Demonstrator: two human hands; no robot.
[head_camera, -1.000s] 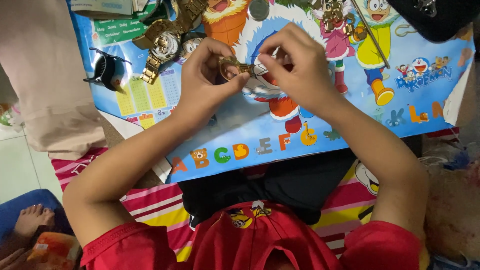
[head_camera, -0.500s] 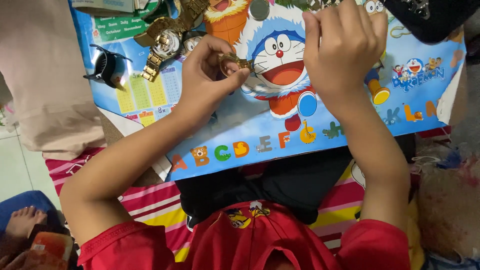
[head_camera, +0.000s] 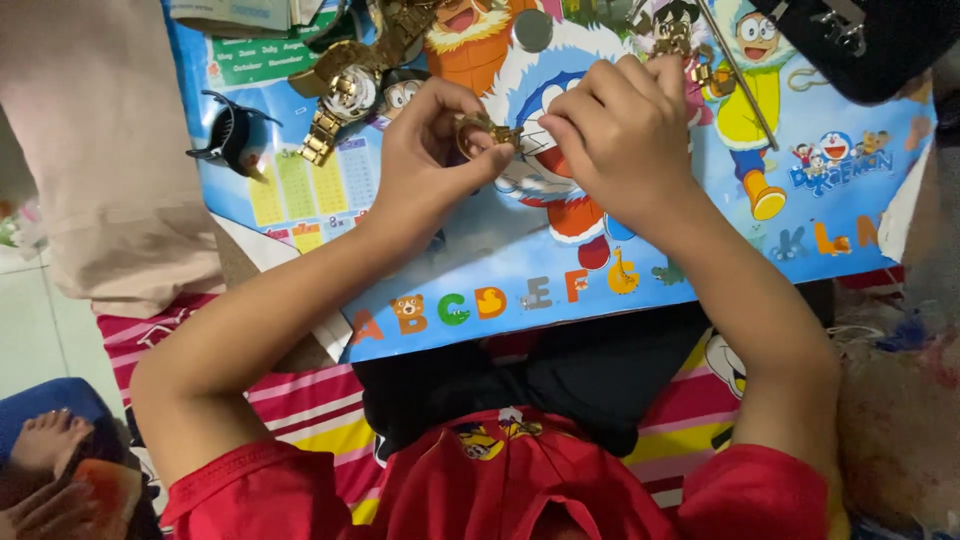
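My left hand (head_camera: 430, 150) pinches a small gold ring-shaped piece (head_camera: 478, 133) in a closed grip above the cartoon alphabet poster (head_camera: 560, 290), my right hand (head_camera: 620, 130) curled shut touching its other end, with a gold wristwatch (head_camera: 345, 95) and black hair claw (head_camera: 232, 135) lying nearby.

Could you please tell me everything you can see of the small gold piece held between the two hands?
The small gold piece looks like shiny metal: a ring-shaped part on its left and a short link-like part on its right. It is lifted above the blue cartoon board, lying roughly level. The left hand pinches the ring end between thumb and fingers; the right hand meets its other end, where the fingers hide the contact. Finer detail is too small to tell.
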